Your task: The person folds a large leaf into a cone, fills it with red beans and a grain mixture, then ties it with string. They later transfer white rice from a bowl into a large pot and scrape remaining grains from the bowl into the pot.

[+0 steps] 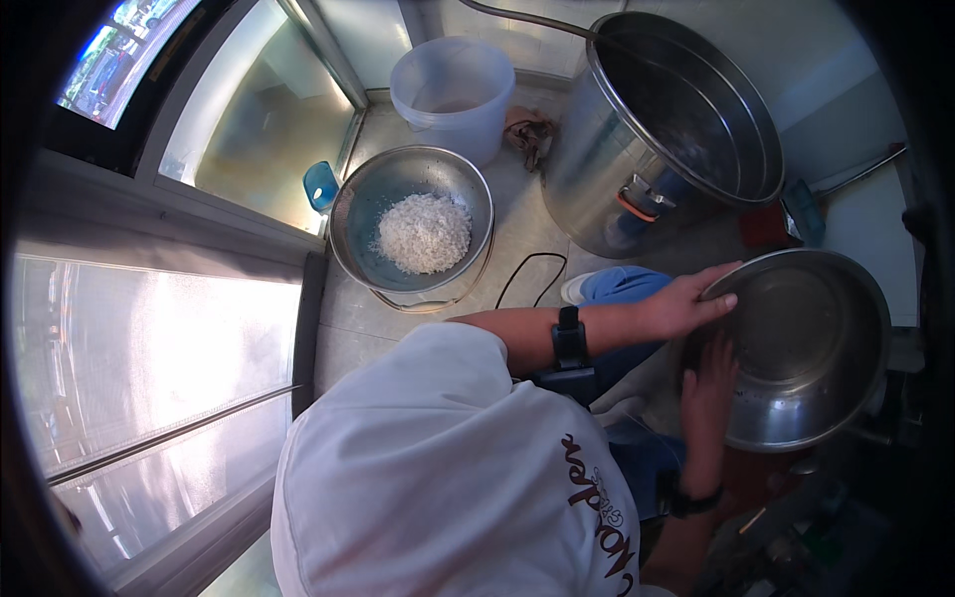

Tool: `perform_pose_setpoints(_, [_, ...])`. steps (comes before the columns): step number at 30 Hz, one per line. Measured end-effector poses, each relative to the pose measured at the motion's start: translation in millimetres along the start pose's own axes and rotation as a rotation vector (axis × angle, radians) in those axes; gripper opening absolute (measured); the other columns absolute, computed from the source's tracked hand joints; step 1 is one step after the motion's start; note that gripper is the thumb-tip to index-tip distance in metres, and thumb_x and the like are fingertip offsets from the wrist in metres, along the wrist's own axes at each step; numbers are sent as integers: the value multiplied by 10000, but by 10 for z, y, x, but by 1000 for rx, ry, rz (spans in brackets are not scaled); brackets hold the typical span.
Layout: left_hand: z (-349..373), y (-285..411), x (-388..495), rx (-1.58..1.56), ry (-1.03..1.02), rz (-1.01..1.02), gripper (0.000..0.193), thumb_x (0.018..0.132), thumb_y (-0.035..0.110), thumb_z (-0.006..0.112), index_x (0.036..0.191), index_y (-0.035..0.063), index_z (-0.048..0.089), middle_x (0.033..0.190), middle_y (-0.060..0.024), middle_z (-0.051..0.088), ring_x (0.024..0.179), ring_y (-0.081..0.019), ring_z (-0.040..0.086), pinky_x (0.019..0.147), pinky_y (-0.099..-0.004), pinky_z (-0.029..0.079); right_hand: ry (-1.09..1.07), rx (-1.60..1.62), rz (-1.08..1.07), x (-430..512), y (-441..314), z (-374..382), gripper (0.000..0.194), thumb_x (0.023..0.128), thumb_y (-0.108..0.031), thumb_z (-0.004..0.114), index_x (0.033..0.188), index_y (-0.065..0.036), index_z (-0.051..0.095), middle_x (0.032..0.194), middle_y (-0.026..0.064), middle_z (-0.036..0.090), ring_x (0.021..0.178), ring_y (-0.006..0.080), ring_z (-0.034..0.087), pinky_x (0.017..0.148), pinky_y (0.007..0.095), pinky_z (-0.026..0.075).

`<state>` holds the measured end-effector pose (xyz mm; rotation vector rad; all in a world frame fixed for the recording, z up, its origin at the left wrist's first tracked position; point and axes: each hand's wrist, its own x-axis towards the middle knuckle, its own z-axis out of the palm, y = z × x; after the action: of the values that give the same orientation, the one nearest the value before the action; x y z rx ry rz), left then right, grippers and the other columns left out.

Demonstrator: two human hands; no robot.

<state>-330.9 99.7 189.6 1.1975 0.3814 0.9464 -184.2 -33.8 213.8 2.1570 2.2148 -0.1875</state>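
My left hand point(692, 304) grips the rim of a wide stainless steel basin point(809, 336), the thumb over the inner side. The basin is tilted, its inside facing me, and holds nothing that I can see. Slightly blurred, my right hand point(712, 380) reaches into the basin with its fingers stretched along the near inner wall. Whether the palm presses on the metal I cannot tell. Farther left, a steel strainer bowl point(351, 224) with a perforated side holds a mound of white rice-like grains point(425, 233). Beneath it shows a bucket handle point(427, 306).
A tall steel pot point(597, 172) with a clamp latch stands beyond my knees, a hose point(530, 16) running into it. Left of it are a translucent plastic bucket point(466, 134) and a crumpled brown cloth point(531, 130). A black cord point(522, 265) lies on the tiled floor.
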Motion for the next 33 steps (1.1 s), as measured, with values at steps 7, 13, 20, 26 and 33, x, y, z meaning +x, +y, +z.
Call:
perform_pose_setpoints(7, [-52, 149, -35, 125, 13, -97, 645, 1009, 360, 593, 1525, 56, 355, 1412, -165, 540, 1319, -224, 487, 1094, -361, 396, 320, 74, 44, -158, 376, -267, 393, 1001, -118, 503, 1375, -6, 543, 1448, 196, 498, 1391, 366, 422, 1160, 488, 324])
perform_pose_setpoints(13, [-14, 297, -45, 17, 44, -179, 520, 1023, 366, 581, 1410, 35, 478, 1263, -76, 606, 1176, -150, 534, 1024, -320, 432, 910, 391, 259, -243, 583, -531, 165, 919, -23, 639, 1060, -21, 724, 1051, 130, 693, 1051, 311, 645, 950, 401, 476])
perform_pose_setpoints(20, [52, 401, -54, 13, 81, -229, 517, 1026, 380, 574, 1387, 18, 495, 1275, -72, 602, 1170, -142, 539, 1020, -309, 424, 713, 142, 415, -271, 939, -781, 478, 948, -23, 539, 1424, -44, 499, 1508, 170, 432, 1410, 323, 403, 1149, 417, 354])
perform_pose_setpoints(26, [103, 431, -72, 24, 116, -244, 602, 1028, 442, 544, 1415, -13, 473, 1318, -105, 590, 1204, -174, 542, 1033, -320, 422, 464, -622, 302, -286, 1261, -808, 500, 953, -42, 493, 1442, 51, 437, 1567, 198, 354, 1469, 319, 316, 1213, 458, 229])
perform_pose_setpoints(33, [103, 449, -78, 108, 141, -213, 630, 1034, 468, 513, 1415, -31, 468, 1322, -122, 589, 1206, -185, 543, 1032, -324, 422, 185, 63, 294, -434, 718, -87, 523, 961, -165, 547, 1425, 55, 449, 1542, 223, 378, 1421, 360, 375, 1179, 438, 300])
